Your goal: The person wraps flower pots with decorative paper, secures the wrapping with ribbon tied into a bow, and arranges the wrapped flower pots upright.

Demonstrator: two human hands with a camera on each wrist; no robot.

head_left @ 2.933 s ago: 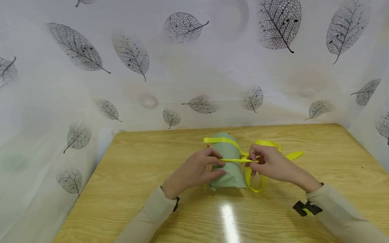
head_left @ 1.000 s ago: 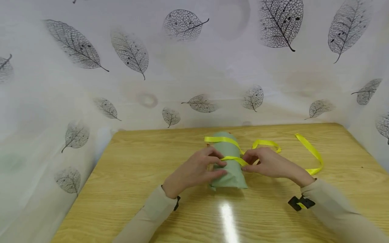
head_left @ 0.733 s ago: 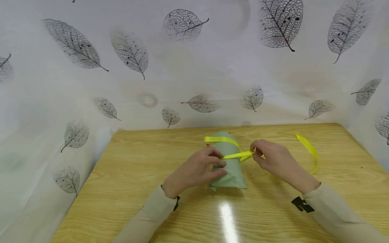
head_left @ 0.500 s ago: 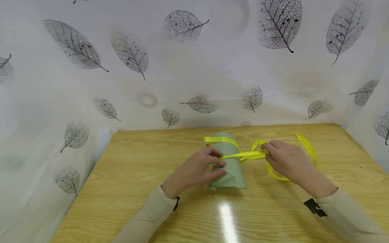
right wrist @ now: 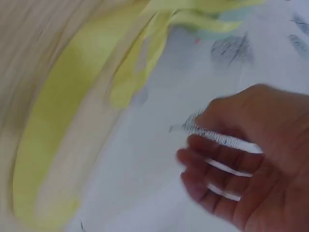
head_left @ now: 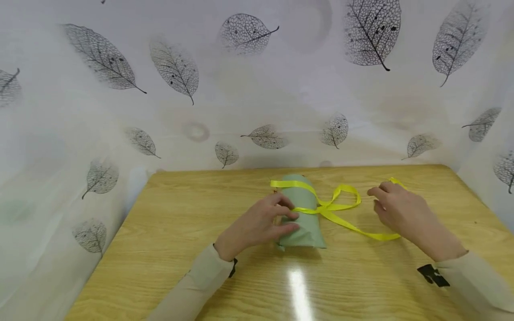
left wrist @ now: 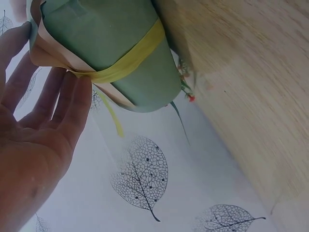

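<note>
Item: right hand (right wrist: 273, 162), at four o'clock on my feed, fingers loosely curled towards the centre, thumb tip just beside the nearest fingertip; slivers of white between fingers.
Item: ribbon (right wrist: 60, 116), yellow, a broad band sweeping from twelve o'clock to between seven and eight; I see a narrower fold hanging at eleven and tails towards one. Well apart from the fingers.
Item: parcel (right wrist: 219, 35), pale green, at one o'clock, partly behind the tails, blurred.
Item: table (right wrist: 29, 48), pale, at ten o'clock.
Item: cloth (right wrist: 135, 159), white; I count a smudged leaf print (right wrist: 231, 50) between one and two, others about.
</note>
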